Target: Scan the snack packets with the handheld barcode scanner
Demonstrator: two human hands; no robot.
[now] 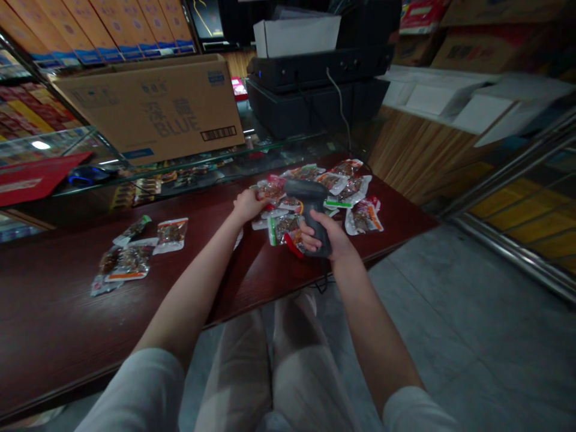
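Right hand (326,237) is wrapped firmly around the grip of a dark grey handheld barcode scanner (310,201), held just above a messy pile of vacuum-packed snack packets (328,195) toward the far right of a dark red wood counter (58,288). Its cable (323,283) drops off the near edge. Left hand (247,207) is at the pile's left side, fingers pressed together, pinching a packet (271,189). A smaller bunch of packets (128,258) lies well off to the left. Past the counter, a cardboard box (150,108) sits on a glass display case (180,165).
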